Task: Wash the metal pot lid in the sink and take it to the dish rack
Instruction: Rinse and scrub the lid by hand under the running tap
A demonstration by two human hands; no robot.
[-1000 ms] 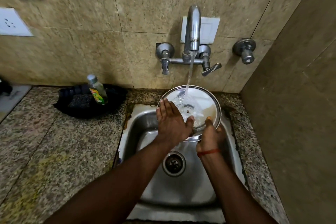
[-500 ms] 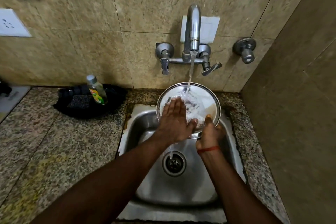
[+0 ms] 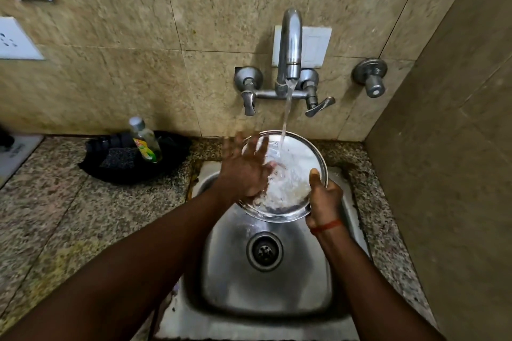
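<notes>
**A:** Head camera, kitchen sink: what sits nearest the lens?

**B:** Two bare forearms reach in from the bottom edge over a stainless steel sink (image 3: 315, 279), its round drain (image 3: 264, 250) between them. A speckled granite counter (image 3: 69, 216) surrounds the basin.

**A:** And the hands?

**B:** The right hand (image 3: 324, 201), a red thread (image 3: 327, 226) around its wrist, is closed on the right rim of the metal pot lid (image 3: 299, 174), thumb pressed on the upper face. The left hand (image 3: 245, 170) lies flat and spread, fingers extended, palm against the lid's left side; it grips nothing. Its fingers are blurred.

**A:** Where exactly is the lid?

**B:** Held above the far half of the sink, tilted toward the camera, directly under the tap. A stream of water (image 3: 286, 116) strikes its upper middle and spreads in a white sheet across the face.

**A:** Beyond that?

**B:** A chrome wall-mounted mixer faucet (image 3: 289, 44) with two lever handles, and a separate round valve (image 3: 370, 76) to its right, both on beige tiled wall. To the left, at the back of the counter, a black tray (image 3: 116, 171) carries a dark scrub pad (image 3: 119, 158) and a clear bottle of green dish liquid (image 3: 145, 141), standing tilted. A white wall socket (image 3: 15, 40) shows at the far left edge.
</notes>
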